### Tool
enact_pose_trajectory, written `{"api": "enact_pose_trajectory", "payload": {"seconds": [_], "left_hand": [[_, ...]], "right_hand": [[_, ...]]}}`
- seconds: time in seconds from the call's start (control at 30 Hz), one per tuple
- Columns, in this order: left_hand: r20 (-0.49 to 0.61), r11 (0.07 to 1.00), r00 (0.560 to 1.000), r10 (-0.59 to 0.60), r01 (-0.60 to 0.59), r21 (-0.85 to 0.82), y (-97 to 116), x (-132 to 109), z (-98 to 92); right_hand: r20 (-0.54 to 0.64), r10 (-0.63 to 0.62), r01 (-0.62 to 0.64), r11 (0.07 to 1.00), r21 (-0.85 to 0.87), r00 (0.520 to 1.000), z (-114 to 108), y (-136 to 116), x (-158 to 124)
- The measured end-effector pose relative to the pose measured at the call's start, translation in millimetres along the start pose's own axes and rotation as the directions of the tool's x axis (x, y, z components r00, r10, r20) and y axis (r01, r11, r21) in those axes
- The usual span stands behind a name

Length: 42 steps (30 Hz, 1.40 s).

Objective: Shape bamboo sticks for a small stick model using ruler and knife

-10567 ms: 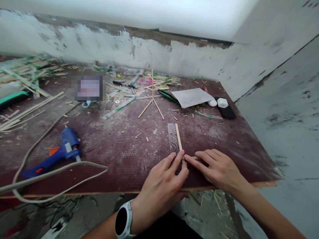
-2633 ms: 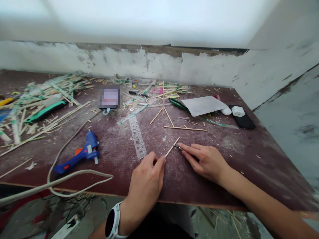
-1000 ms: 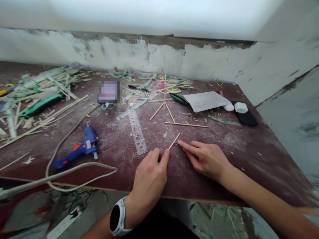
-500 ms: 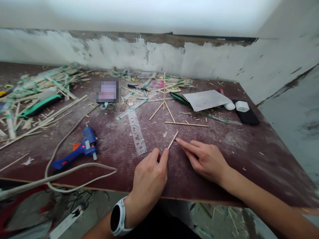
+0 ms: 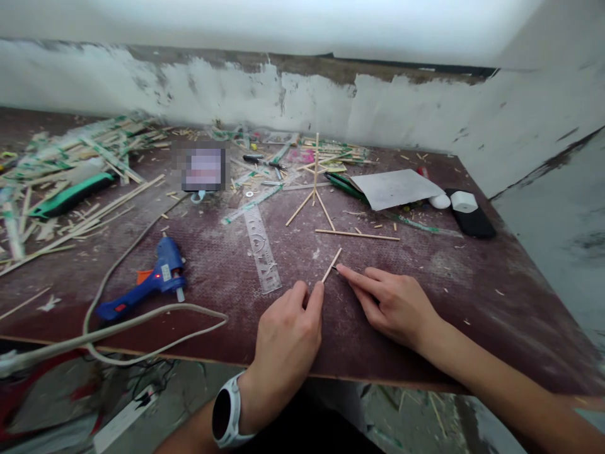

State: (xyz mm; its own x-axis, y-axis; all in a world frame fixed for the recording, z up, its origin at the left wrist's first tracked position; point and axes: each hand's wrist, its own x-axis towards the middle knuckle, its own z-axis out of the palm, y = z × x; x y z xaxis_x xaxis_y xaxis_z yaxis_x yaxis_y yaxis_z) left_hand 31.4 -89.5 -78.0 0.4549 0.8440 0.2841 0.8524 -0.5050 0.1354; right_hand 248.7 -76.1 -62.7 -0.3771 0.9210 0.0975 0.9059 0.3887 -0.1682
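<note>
Littered maroon board (image 5: 227, 265), peeling white wall, left hand (image 5: 288, 337) pinching stick (image 5: 331, 265), right hand (image 5: 394, 302) grip unclear

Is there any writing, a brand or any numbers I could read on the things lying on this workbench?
None can be read.
Clear ruler: printed marks and figures, too small to read.
Blue glue gun: a small white label, too blurred to read.
Blurred patch at the back: nothing legible.
Grey paper sheet: no print shows.
Watch on the left wrist: dark face, no figures.
</note>
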Motion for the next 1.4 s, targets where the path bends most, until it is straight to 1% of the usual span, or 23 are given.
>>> {"api": "enact_pose_trajectory", "payload": {"seconds": [0.3, 0.53, 0.73, 0.93, 1.0, 1.17, 1.4], "left_hand": [[-0.004, 1.0, 1.0, 0.002, -0.002, -0.011, 0, 0, 0.9], [0.02, 1.0, 1.0, -0.012, 0.012, -0.003, 2, 0, 0.5], [0.027, 1.0, 1.0, -0.012, 0.012, -0.006, 1, -1, -0.2], [0.012, 1.0, 1.0, -0.007, 0.007, -0.003, 0, 0, -0.3], [0.005, 1.0, 1.0, -0.004, 0.004, -0.001, 0, 0, -0.4], [-0.003, 1.0, 1.0, -0.016, 0.016, -0.009, 1, 1, -1.1], [0.003, 1.0, 1.0, -0.008, 0.008, -0.016, 1, 0, 0.2]], "right_hand": [[0.001, -0.012, 0.012, 1.0, -0.01, 1.0, 2, 1, -1], [-0.042, -0.048, 0.046, 0.998, -0.043, 0.998, 6, 2, -2], [-0.064, -0.088, 0.078, 0.986, -0.146, 0.994, 7, 1, -2], [-0.044, -0.099, 0.088, 0.976, -0.197, 0.994, 4, 1, -1], [-0.059, -0.106, 0.092, 0.974, -0.205, 0.993, 5, 2, -2], [-0.157, -0.111, 0.085, 0.982, -0.168, 0.981, 10, 5, -2], [-0.164, -0.12, 0.092, 0.981, -0.17, 0.979, 12, 3, -2]]}}
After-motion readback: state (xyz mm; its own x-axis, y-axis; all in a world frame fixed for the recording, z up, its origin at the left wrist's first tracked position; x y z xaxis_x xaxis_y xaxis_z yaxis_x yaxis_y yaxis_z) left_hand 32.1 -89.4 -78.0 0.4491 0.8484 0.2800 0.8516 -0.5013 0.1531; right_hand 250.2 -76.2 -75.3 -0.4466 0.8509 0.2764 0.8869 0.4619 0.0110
